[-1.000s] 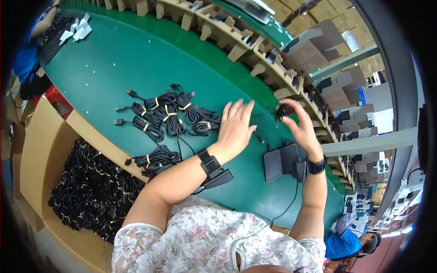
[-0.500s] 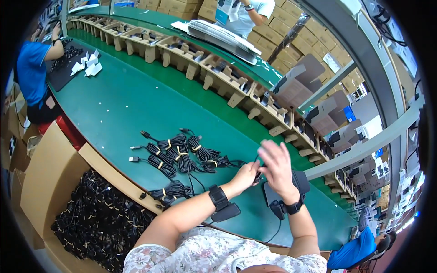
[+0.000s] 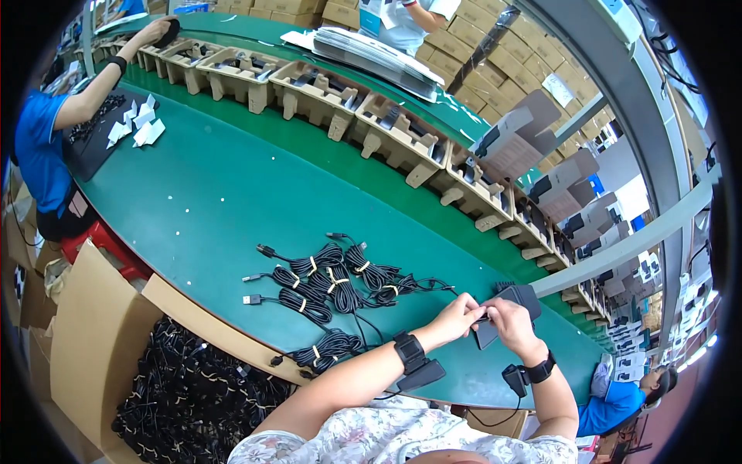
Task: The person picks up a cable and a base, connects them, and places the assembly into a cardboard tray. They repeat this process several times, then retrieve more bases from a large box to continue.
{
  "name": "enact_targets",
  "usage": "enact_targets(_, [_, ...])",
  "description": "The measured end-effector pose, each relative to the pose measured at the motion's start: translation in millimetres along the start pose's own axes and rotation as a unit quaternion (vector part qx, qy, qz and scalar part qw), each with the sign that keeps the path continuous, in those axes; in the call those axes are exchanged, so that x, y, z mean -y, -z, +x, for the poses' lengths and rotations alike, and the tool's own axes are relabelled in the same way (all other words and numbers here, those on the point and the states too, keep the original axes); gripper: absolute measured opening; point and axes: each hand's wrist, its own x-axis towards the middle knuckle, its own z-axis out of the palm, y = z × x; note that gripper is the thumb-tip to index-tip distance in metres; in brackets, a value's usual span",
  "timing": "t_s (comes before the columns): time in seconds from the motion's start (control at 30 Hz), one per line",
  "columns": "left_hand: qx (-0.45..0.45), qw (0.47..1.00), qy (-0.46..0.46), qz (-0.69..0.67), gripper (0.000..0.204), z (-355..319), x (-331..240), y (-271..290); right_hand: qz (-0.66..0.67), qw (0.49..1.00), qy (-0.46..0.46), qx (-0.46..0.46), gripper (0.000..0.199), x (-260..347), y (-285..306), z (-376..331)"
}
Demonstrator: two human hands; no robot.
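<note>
Near the front edge of the green tabletop [image 3: 201, 193], the left hand [image 3: 456, 315] and right hand [image 3: 510, 325] meet, fingers pinched on a dark flat adapter [image 3: 506, 309] held between them, its long axis tilting up-right toward the far edge. Bundled black cables [image 3: 332, 282] lie left of the hands.

Bundled cables [image 3: 332, 282] left of hands.

My left hand [image 3: 457, 315] and right hand [image 3: 510, 325], raised and spread apart over the bundled black cables [image 3: 332, 282] a second ago, have closed together in a joint grip on the black adapter [image 3: 506, 313].
</note>
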Motion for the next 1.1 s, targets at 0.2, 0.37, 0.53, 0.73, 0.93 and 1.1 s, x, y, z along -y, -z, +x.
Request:
enact_targets(0.2, [-0.04,0.997,-0.054,0.029,0.023,2,15,-1,0.12,0.982,-0.004,0.147,0.026,5,12,3])
enact_targets(0.37, [-0.039,0.981,-0.125,0.141,0.029,-2,11,-2,0.138,0.956,-0.083,0.246,0.027,11,21,7])
enact_targets(0.53, [-0.164,0.89,-0.29,0.31,0.04,2,9,4,0.199,0.976,-0.004,0.093,0.029,2,-9,9])
enact_targets(0.73, [-0.234,0.847,-0.272,0.392,0.044,11,16,21,-0.043,0.987,0.136,-0.077,0.024,-41,21,32])
enact_targets(0.93, [-0.215,0.859,-0.196,0.422,0.04,12,13,29,-0.153,0.948,-0.007,-0.28,0.025,-138,86,86])
enact_targets(1.1, [-0.207,0.855,-0.175,0.442,0.037,18,15,30,-0.194,0.936,-0.118,-0.268,0.028,-206,101,134])
